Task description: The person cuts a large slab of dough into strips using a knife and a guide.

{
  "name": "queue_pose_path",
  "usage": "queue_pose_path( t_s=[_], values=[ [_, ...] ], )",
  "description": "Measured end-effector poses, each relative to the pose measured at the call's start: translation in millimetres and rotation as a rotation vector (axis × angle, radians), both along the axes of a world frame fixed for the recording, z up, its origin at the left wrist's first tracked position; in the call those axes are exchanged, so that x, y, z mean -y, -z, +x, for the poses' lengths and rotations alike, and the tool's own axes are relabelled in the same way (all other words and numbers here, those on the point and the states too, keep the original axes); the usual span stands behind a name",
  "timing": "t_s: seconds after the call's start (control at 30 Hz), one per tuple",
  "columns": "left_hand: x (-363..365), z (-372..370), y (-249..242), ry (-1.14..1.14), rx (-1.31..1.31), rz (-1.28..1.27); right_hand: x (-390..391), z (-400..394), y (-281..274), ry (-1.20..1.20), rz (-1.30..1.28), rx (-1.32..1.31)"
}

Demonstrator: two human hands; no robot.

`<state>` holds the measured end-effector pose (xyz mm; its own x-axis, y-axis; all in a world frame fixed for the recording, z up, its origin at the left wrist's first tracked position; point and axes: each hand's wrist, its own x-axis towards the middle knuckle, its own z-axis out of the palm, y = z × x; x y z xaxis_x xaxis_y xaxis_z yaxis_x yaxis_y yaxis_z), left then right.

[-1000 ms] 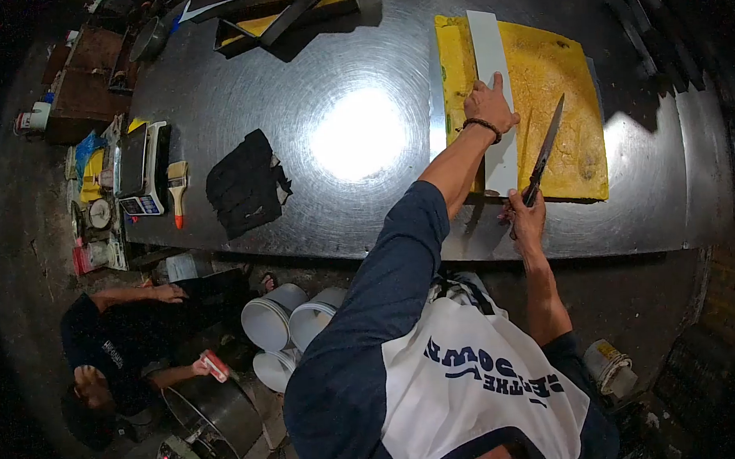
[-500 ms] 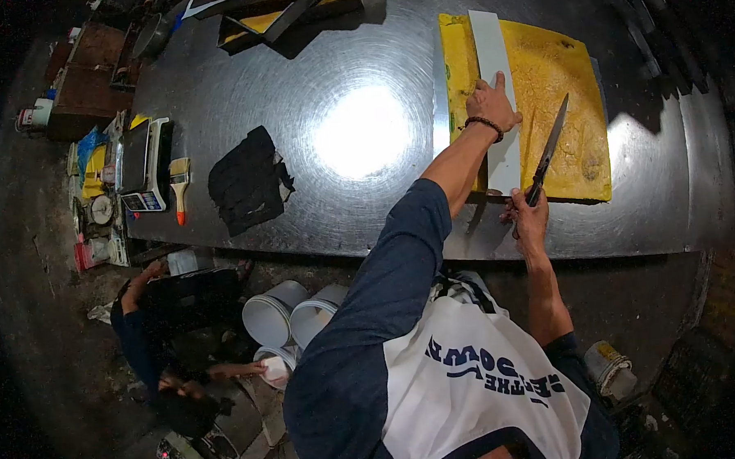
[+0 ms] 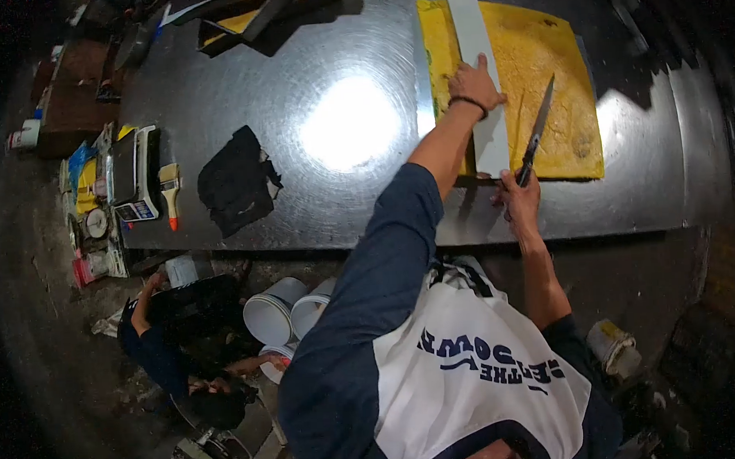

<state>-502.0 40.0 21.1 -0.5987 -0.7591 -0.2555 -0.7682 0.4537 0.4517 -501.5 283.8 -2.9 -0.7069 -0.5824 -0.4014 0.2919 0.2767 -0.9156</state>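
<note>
A thick yellow sheet [image 3: 540, 58] with dark stains lies on the metal table. Across its left part runs a long flat pale strip [image 3: 475, 32], straight-edged like a ruler. My left hand [image 3: 474, 87] presses down on the middle of this strip, thumb and fingers spread. Closed round a black handle, my right hand [image 3: 522, 200] holds a long pointed knife [image 3: 541, 117] at the near edge of the sheet. Its blade points away from me over the yellow surface. The right fingertips are right at the strip's near end.
On the metal table [image 3: 301, 208] lie a torn black sheet [image 3: 236, 186], a paintbrush [image 3: 170, 193], a scale [image 3: 135, 174] and dark-framed trays [image 3: 236, 34]. White buckets [image 3: 269, 316] stand below, near a crouching person [image 3: 155, 345].
My view has shifted, so the table sits higher in it. Both my hands keep nearly the same places on the strip and knife. The other person's hand has moved at the bucket.
</note>
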Motion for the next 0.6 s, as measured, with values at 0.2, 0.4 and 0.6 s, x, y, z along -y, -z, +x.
queue_pose_path(
  t_s=[0.2, 0.4, 0.6],
  values=[
    [16.7, 3.3, -1.2, 0.132, 0.098, 0.011, 0.2, 1.4, -12.2, -0.017, 0.047, 0.051],
    [20.5, 3.5, 1.3, 0.127, 0.038, -0.020, -1.0, 0.4, -7.6, 0.006, 0.018, 0.021],
    [18.3, 1.7, 5.7, 0.108, 0.030, -0.018, -3.0, -1.9, -0.6, -0.024, -0.016, -0.009]
  ],
)
